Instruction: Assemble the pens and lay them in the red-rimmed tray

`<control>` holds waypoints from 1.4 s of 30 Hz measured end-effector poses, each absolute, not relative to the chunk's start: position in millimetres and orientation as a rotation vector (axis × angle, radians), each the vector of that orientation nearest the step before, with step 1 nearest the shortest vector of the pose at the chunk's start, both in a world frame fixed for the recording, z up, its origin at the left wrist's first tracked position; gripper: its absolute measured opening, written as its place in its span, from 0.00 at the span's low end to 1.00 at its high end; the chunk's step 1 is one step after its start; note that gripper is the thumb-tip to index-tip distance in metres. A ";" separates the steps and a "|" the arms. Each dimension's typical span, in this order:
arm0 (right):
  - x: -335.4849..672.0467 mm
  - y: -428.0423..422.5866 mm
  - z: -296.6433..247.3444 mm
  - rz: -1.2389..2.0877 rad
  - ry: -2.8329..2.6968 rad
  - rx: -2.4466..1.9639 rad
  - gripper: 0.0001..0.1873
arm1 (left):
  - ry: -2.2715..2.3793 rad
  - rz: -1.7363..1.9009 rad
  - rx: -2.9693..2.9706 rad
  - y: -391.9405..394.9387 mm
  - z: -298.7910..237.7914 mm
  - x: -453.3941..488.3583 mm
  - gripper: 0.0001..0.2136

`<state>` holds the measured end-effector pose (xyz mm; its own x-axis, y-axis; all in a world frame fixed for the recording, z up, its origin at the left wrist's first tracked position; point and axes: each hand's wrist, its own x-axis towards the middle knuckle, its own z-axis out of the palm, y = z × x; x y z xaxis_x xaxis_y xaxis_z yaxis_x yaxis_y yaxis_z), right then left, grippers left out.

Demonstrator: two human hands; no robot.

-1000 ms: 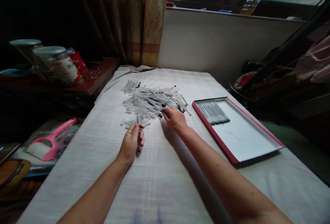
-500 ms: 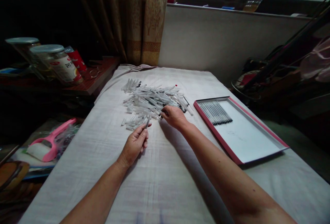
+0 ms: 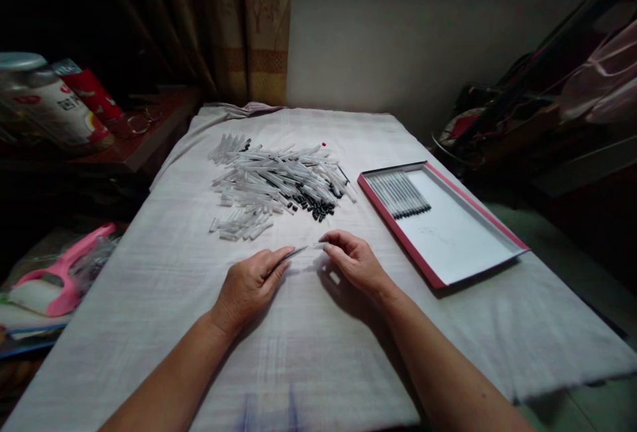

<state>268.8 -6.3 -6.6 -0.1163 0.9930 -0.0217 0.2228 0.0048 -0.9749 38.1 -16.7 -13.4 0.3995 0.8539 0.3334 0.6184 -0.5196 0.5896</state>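
Note:
My left hand [image 3: 256,283] pinches a slim pen [image 3: 297,251], its narrow end pointing right; most of the pen is hidden in the fingers. Facing it, my right hand [image 3: 354,261] holds a small translucent pen cap [image 3: 317,245] between thumb and forefinger, right at the pen's end. Whether the two touch I cannot tell. Beyond the hands lies a loose pile of clear pen barrels [image 3: 279,172], with small black plugs [image 3: 318,206] along its near right side and short clear caps [image 3: 243,225] at its near left.
To the right, a shallow pink-edged box lid [image 3: 460,246] holds a row of pens [image 3: 399,194] with black ends. A white cloth [image 3: 318,365] covers the table. Jars [image 3: 50,110] stand on a wooden side table at left, above a pink-handled tool [image 3: 70,273].
My right hand has come back from the pile's near edge with a cap and now meets the left. The left hand has tilted its pen toward the right. The view has dipped.

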 end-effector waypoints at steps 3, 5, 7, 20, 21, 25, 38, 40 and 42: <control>267.4 -6.0 -7.5 1.089 -1.550 -1.323 0.12 | 1.265 0.825 2.358 -18.0 -12.3 38.4 0.15; 267.2 -5.8 -7.4 1.054 -1.601 -1.315 0.11 | 1.266 0.803 2.392 -18.4 -11.7 38.6 0.15; 267.8 -6.1 -6.8 1.029 -1.643 -1.306 0.10 | 1.272 0.773 2.428 -18.6 -11.3 38.7 0.15; 269.4 -10.0 -9.7 1.228 -1.746 -1.228 0.13 | 1.260 0.565 2.624 -21.6 -8.5 38.3 0.14; 270.0 -9.8 -9.9 1.235 -1.759 -1.225 0.13 | 1.251 0.557 2.629 -21.6 -8.9 38.3 0.14; 272.6 -8.4 -10.9 1.232 -1.831 -1.200 0.13 | 1.205 0.544 2.652 -21.4 -11.4 39.0 0.14; 264.0 -6.2 -12.5 1.272 -1.719 -1.225 0.09 | 1.233 0.548 2.613 -18.3 -12.3 45.7 0.13; 261.8 -5.5 -12.3 1.311 -1.619 -1.235 0.07 | 1.244 0.594 2.582 -16.5 -12.7 48.0 0.13; 260.0 -4.9 -12.0 1.401 -1.492 -1.201 0.09 | 1.252 0.663 2.550 -15.1 -13.0 50.3 0.12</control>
